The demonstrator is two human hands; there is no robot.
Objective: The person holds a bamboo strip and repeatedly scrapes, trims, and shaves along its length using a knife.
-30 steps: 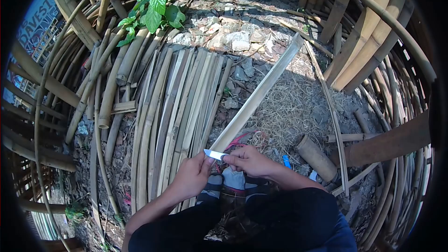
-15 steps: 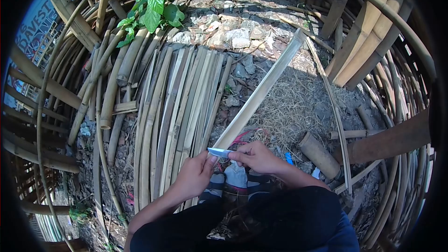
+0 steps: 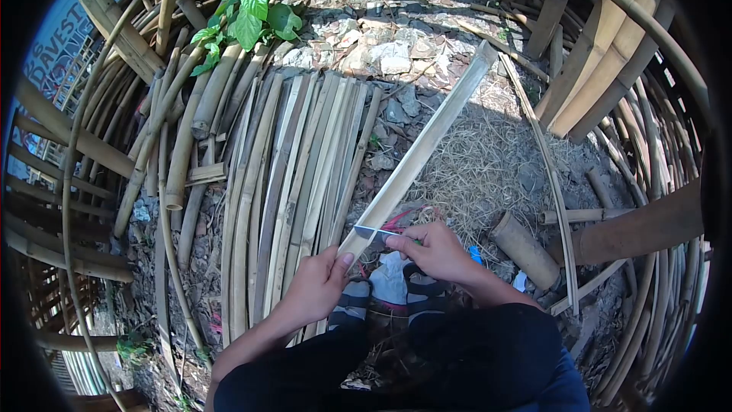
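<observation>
A long split bamboo strip (image 3: 431, 137) slants up and to the right, its pale hollow side facing up. My left hand (image 3: 320, 282) is closed round its near end. My right hand (image 3: 433, 252) grips a small knife (image 3: 370, 232), whose handle is mostly hidden in the fingers. The blade lies across the strip, a little beyond my left hand. Both hands are above my feet, just in front of my knees. Left of the strip, a row of split bamboo slats (image 3: 293, 183) lies on the ground.
Dry shavings (image 3: 480, 168) cover the ground right of the strip. A short bamboo tube (image 3: 526, 250) lies near my right knee. Bamboo poles stand and lean on both sides, with a green plant (image 3: 252, 15) at the upper left. A grey cloth (image 3: 390, 278) sits between my feet.
The knife has moved up along the strip, away from my left hand, and its blade has turned more edge-on. My right hand has shifted slightly right. My left hand still holds the strip.
</observation>
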